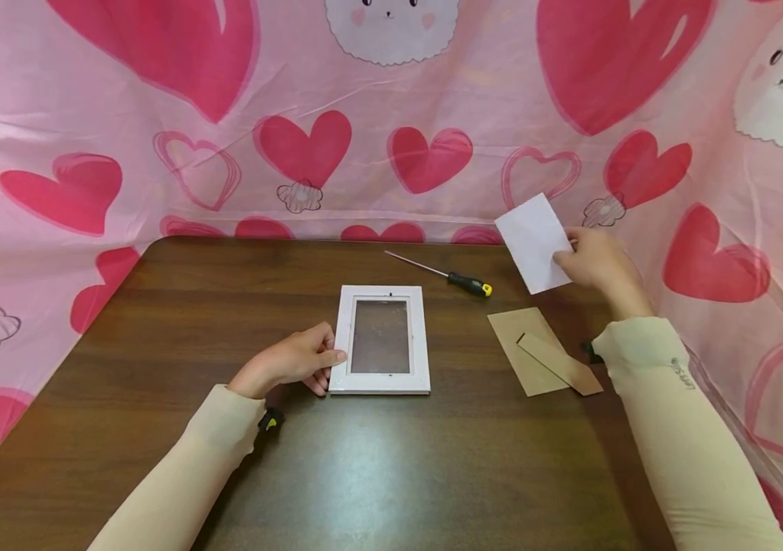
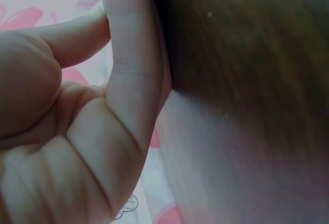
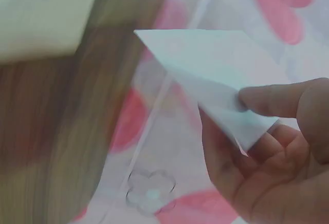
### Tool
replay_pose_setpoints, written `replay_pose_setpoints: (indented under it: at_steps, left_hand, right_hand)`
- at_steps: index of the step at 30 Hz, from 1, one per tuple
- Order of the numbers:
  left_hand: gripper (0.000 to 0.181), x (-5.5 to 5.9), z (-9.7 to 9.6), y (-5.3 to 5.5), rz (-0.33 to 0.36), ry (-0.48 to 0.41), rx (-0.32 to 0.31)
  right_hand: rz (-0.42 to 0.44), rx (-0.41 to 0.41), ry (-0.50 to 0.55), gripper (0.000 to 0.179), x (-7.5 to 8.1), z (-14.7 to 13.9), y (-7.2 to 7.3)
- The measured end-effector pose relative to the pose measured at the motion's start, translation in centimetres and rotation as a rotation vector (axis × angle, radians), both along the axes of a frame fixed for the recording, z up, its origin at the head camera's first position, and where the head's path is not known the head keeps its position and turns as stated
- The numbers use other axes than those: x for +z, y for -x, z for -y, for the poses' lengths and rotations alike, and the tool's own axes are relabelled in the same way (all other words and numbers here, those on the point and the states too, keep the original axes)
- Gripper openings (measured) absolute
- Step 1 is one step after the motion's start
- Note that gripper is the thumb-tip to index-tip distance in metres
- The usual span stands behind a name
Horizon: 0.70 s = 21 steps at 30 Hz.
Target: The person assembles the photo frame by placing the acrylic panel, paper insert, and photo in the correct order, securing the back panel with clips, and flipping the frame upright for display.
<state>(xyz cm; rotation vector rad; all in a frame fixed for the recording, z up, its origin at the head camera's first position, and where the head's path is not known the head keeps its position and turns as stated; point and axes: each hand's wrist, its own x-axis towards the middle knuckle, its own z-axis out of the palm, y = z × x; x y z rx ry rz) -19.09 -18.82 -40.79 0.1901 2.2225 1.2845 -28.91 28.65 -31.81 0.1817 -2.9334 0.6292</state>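
Observation:
A white picture frame [image 1: 419, 337] lies on the table with its clear pane showing and small dark tabs on its inner edges. My left hand [image 1: 292, 357] pinches its left side near the lower corner, thumb on top; the left wrist view shows mostly palm and fingers. Above the table at the right, my right hand [image 1: 598, 262] holds a white sheet of paper [image 1: 531, 241] by its edge. In the right wrist view the thumb presses on the paper [image 3: 216, 54], and the other fingers lie behind it. Below that hand, a brown backing board [image 1: 511, 330] with a stand leg rests on the table.
A screwdriver [image 1: 468, 284] with a black and yellow handle lies behind the frame, its shaft pointing to the back left. The dark wooden table [image 1: 391, 474] ends against a pink heart-patterned cloth [image 1: 363, 92] at the back and along the right.

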Motion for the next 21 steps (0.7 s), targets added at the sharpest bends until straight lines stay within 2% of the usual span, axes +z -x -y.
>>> replay_pose_setpoints:
  at_steps: [5,10,13,21]
  left_hand:
    - [0.025,-0.2,0.0,0.0,0.002,-0.002,0.001]
    - [0.024,-0.1,0.0,0.1,0.001,0.001,0.002]
    - [0.024,-0.1,0.0,0.1,0.002,0.004,0.004]
    - [0.025,0.2,0.0,0.1,0.013,0.008,0.009]
  right_hand:
    - [0.033,0.073,0.157,0.044,0.2,2.8,-1.3]
    - [0.145,0.116,0.383,0.045,0.6,5.9,-2.6]
    - [0.195,0.138,0.484,0.042,0.7,7.6,-3.3]
    - [0.217,0.192,0.565,0.031,-0.1,11.2,-4.4]
